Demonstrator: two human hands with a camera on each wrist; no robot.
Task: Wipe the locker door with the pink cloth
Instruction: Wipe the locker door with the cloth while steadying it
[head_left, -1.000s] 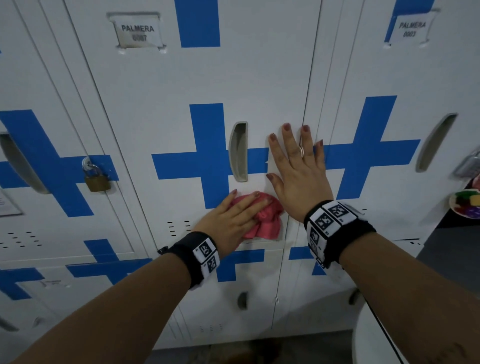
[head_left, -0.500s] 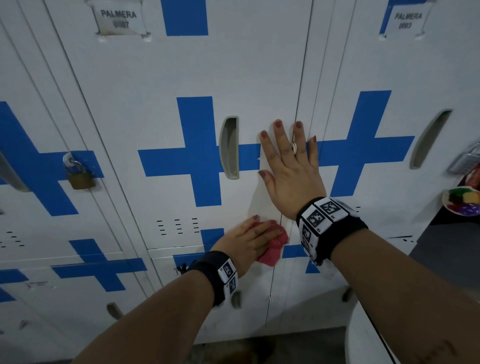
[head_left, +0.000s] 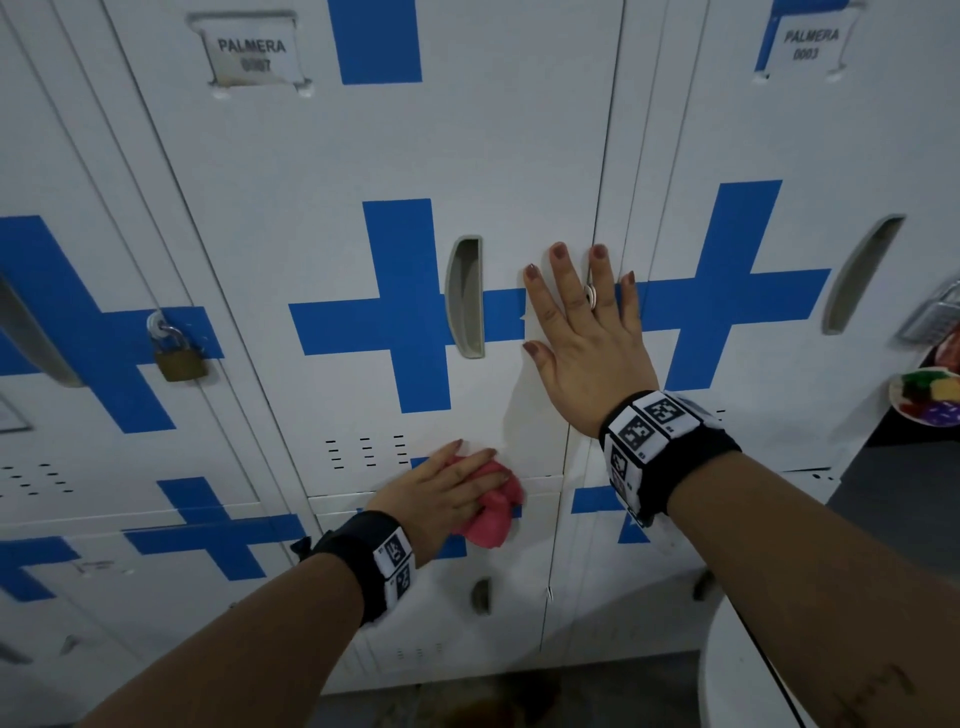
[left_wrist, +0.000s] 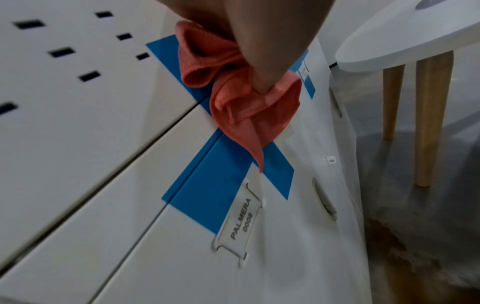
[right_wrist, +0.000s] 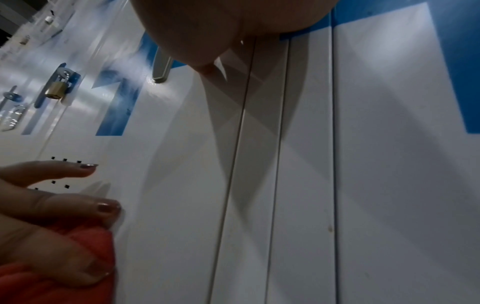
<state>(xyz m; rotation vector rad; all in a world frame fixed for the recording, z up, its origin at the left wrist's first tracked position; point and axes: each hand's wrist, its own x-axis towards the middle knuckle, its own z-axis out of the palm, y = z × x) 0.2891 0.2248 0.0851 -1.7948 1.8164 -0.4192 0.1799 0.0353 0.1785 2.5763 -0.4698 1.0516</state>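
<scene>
Two hands were on the white locker door (head_left: 363, 145) marked with a blue cross (head_left: 405, 306). The left hand (head_left: 441, 499) pressed the bunched pink cloth (head_left: 493, 512) against the metal at the door's bottom edge, just right of the vent slots (head_left: 366, 451), where the seam to the lower locker ran. In the left wrist view the cloth (left_wrist: 233, 82) was gathered into folds with one corner hanging down over blue tape on the lower door, and the thumb pushed into the fabric; this grip was closed on the cloth, fingers laid over its top and lightly curled. The right hand (head_left: 587, 343) lay flat higher up, palm against the door beside the grey recessed handle (head_left: 466, 296), fingers straight and spread, a ring (head_left: 589, 297) on one finger; its outer fingers crossed the vertical seam toward the neighbouring locker. This grip was apart and held nothing. Both wrists carried black bands with printed square markers. The name plate (head_left: 252, 52) above read PALMERA, number blurred. A brass padlock (head_left: 179, 358) hung on the locker to the left. At the right edge a plate of coloured pieces (head_left: 930, 402) sat on a dark counter (head_left: 909, 488). A white round stool (left_wrist: 405, 37) with wooden legs stood near the lockers.
</scene>
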